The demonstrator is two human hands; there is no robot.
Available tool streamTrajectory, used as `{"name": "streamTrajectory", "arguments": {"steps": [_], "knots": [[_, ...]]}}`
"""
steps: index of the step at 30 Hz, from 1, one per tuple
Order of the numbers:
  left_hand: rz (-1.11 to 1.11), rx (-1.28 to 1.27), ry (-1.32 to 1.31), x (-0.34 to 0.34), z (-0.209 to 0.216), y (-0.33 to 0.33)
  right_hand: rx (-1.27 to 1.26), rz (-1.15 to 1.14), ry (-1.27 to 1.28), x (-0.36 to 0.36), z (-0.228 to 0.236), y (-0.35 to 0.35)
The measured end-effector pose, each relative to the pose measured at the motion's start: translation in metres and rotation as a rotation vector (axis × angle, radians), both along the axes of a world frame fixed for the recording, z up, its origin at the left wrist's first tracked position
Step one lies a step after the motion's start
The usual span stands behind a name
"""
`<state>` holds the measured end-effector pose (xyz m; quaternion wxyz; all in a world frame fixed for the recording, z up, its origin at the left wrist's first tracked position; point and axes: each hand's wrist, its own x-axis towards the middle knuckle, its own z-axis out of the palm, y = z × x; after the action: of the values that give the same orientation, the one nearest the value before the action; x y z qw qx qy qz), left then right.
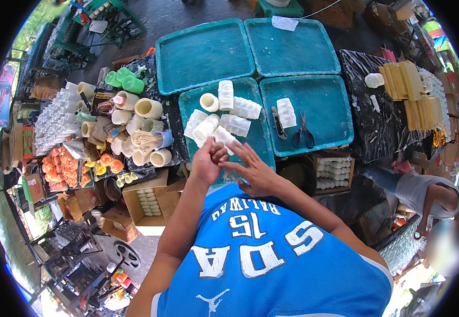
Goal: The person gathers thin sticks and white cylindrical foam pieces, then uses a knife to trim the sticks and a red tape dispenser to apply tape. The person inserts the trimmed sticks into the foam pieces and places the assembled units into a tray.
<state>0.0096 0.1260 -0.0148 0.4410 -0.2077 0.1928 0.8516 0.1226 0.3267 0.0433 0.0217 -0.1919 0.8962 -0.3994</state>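
My left hand (pixel 209 162) is held above the near edge of a teal tray (pixel 264 140), its fingertips pinched together; what they grip, if anything, is too small to make out. Beside it, my right hand (pixel 256 171) has its fingers stretched out toward the left one. A thin, clear film-like bit shows faintly below the fingers. Just beyond the fingertips lies a white bumpy cylinder (pixel 223 136), partly hidden by the hands. Several similar cylinders (pixel 246 108) lie on the same tray, and a cream hollow one (pixel 209 102) shows its open end.
The right tray (pixel 340 121) holds a white cylinder (pixel 286 112), a cutter (pixel 278 126) and dark-handled scissors (pixel 302 134). Cream cups (pixel 149 108) and orange pieces (pixel 63 166) crowd the left. Yellowish slats (pixel 412 82) are stacked right. Another person (pixel 430 198) is at far right.
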Motion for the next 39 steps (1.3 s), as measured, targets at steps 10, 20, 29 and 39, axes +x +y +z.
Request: {"name": "streamTrajectory", "arguments": {"steps": [10, 20, 29, 39], "knots": [[-0.172, -0.537, 0.448, 0.035, -0.011, 0.054, -0.875, -0.54, -0.666, -0.035, -0.055, -0.024], [-0.314, -0.954, 1.1, -0.005, -0.037, 0.048, -1.153, -0.71, -0.42, -0.049, -0.038, 0.03], [-1.332, -1.728, 1.998, -0.181, -0.048, 0.098, -1.408, -0.482, -0.623, -0.032, -0.013, 0.056], [-1.403, -1.858, 1.825, -0.194, -0.088, 0.073, -1.295, -0.558, -0.604, -0.019, -0.004, 0.056]]}}
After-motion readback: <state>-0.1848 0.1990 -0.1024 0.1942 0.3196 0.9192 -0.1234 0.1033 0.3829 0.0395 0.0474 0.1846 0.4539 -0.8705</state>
